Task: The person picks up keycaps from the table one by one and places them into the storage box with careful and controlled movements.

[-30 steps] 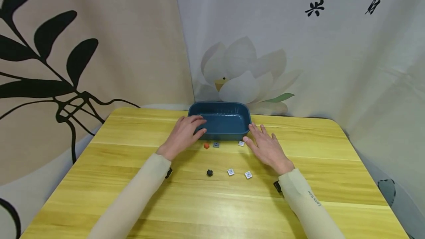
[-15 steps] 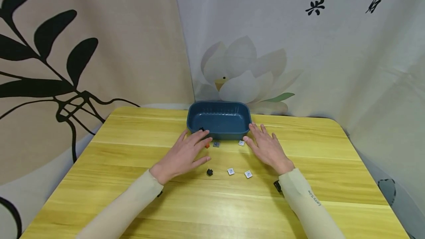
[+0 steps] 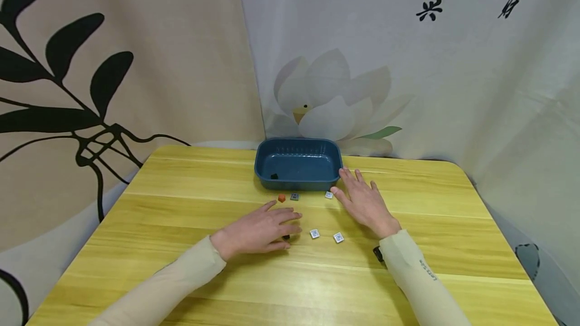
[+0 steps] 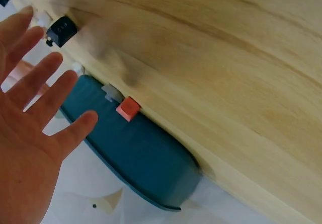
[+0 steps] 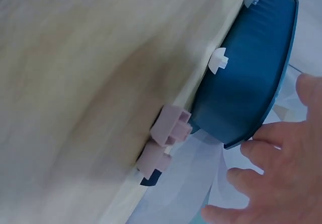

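Note:
My left hand reaches low over the table with its fingers spread. A black keycap shows between its thumb and index finger; in the left wrist view this black keycap bears small white lettering. My right hand lies with fingers extended at the right front corner of a dark blue rectangular dish, fingertips at its rim. Inside the dish, at the front left, sits another black keycap. An orange keycap and a grey keycap lie just before the dish.
One white keycap is close to the right hand's thumb. Two more, a white keycap and a second white keycap, lie mid-table. Behind the wooden table hangs a printed curtain.
The left hand has moved from the dish back toward the near black keycap. A black keycap now shows in the dish. The right hand has stayed at the dish corner.

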`<action>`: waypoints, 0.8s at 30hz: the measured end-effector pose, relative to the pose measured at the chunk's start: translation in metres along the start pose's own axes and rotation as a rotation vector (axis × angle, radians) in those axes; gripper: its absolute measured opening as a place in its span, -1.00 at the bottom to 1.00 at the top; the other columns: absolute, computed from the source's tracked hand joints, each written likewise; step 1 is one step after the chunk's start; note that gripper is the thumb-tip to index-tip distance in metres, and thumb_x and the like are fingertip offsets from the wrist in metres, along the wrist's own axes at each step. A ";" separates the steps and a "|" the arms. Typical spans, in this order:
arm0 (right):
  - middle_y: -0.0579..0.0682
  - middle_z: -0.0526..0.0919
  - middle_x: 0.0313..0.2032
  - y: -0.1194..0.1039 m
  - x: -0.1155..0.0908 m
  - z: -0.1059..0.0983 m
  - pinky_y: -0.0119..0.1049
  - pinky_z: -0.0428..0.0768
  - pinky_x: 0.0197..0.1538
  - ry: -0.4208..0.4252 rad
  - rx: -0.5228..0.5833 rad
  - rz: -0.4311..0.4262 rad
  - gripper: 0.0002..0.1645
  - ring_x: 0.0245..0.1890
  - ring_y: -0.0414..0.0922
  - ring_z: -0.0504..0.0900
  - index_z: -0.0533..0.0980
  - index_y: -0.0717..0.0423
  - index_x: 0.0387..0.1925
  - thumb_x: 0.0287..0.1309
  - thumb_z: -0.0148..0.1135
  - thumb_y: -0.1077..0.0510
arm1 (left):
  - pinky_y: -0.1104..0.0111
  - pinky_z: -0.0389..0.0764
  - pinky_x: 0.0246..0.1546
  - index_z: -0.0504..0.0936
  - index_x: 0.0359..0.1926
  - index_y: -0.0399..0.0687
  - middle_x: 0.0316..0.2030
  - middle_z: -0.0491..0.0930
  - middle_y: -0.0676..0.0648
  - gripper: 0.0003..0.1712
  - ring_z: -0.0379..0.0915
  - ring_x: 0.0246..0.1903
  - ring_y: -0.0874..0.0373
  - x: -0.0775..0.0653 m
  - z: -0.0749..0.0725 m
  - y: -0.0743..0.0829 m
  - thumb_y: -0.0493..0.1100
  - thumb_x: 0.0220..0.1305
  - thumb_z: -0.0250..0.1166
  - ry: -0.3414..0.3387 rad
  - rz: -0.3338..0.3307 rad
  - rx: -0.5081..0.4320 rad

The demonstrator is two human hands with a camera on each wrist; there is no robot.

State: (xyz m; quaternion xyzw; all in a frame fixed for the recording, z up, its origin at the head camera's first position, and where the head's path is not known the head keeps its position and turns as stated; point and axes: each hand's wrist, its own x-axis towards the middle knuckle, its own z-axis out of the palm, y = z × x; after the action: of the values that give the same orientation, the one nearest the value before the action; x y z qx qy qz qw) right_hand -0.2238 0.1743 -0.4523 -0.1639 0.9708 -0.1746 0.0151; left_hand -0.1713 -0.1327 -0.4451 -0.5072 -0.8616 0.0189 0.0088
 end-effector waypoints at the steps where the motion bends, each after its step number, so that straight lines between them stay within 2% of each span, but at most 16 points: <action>1: 0.08 0.01 0.62 -0.001 0.000 0.000 0.46 -0.04 0.45 0.002 -0.014 -0.003 -0.06 0.61 0.21 -0.08 0.04 0.14 0.64 0.57 -0.25 -0.40 | -0.12 0.36 0.37 0.65 0.27 0.21 0.37 0.49 0.02 -0.54 0.38 0.38 0.10 0.000 0.001 0.001 0.17 0.44 0.32 -0.001 0.013 0.011; 8: 0.15 -0.04 0.63 -0.007 0.006 0.003 0.37 -0.04 0.50 0.005 -0.059 -0.022 -0.03 0.61 0.19 -0.07 -0.01 0.21 0.63 0.57 -0.19 -0.37 | 0.19 0.58 0.17 0.79 0.01 0.19 0.08 0.68 0.08 -0.80 0.60 0.08 0.21 0.001 0.008 0.002 -0.10 0.41 0.40 0.042 0.093 0.073; 13: 0.16 -0.07 0.63 -0.008 0.007 0.003 0.32 -0.04 0.52 -0.010 -0.072 -0.023 -0.02 0.62 0.17 -0.08 -0.03 0.24 0.63 0.57 -0.21 -0.38 | 0.41 0.61 0.00 0.81 -0.11 0.10 -0.07 0.70 0.08 -0.83 0.62 -0.12 0.26 0.004 0.012 0.004 -0.25 0.43 0.35 0.061 0.121 0.074; 16: 0.16 -0.08 0.63 -0.008 0.006 0.003 0.32 -0.04 0.52 -0.015 -0.072 -0.020 -0.02 0.62 0.17 -0.08 -0.03 0.25 0.63 0.57 -0.22 -0.38 | 0.47 0.61 -0.08 0.81 -0.16 0.06 -0.16 0.68 0.09 -0.84 0.59 -0.21 0.28 0.005 0.012 0.004 -0.30 0.40 0.36 0.056 0.119 0.082; 19: 0.15 -0.08 0.63 -0.007 0.005 0.003 0.32 -0.04 0.52 -0.014 -0.068 -0.020 -0.02 0.62 0.16 -0.09 -0.03 0.24 0.63 0.58 -0.22 -0.37 | 0.49 0.60 -0.09 0.80 -0.16 0.04 -0.18 0.66 0.08 -0.81 0.59 -0.21 0.28 0.006 0.009 0.000 -0.36 0.34 0.40 0.067 0.121 0.080; 21: 0.16 -0.08 0.63 -0.007 0.004 0.003 0.32 -0.03 0.52 -0.007 -0.070 -0.023 -0.02 0.62 0.16 -0.08 -0.03 0.25 0.63 0.58 -0.22 -0.37 | 0.47 0.61 -0.04 0.79 -0.12 0.00 -0.15 0.67 0.05 -0.76 0.61 -0.16 0.24 0.005 0.004 -0.006 -0.40 0.31 0.41 0.098 0.104 0.072; 24: 0.16 -0.07 0.63 -0.006 0.004 0.003 0.33 -0.02 0.51 0.002 -0.078 -0.028 -0.03 0.61 0.17 -0.07 -0.01 0.26 0.62 0.58 -0.21 -0.37 | 0.42 0.64 0.00 0.79 -0.03 -0.09 -0.08 0.70 -0.02 -0.75 0.65 -0.07 0.18 0.005 -0.006 -0.019 -0.40 0.32 0.40 0.185 0.023 0.008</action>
State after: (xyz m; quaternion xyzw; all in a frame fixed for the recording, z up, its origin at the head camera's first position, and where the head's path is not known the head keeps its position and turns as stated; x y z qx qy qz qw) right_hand -0.2252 0.1669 -0.4527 -0.1776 0.9745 -0.1370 0.0054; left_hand -0.1901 -0.1375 -0.4379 -0.5165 -0.8512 -0.0245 0.0904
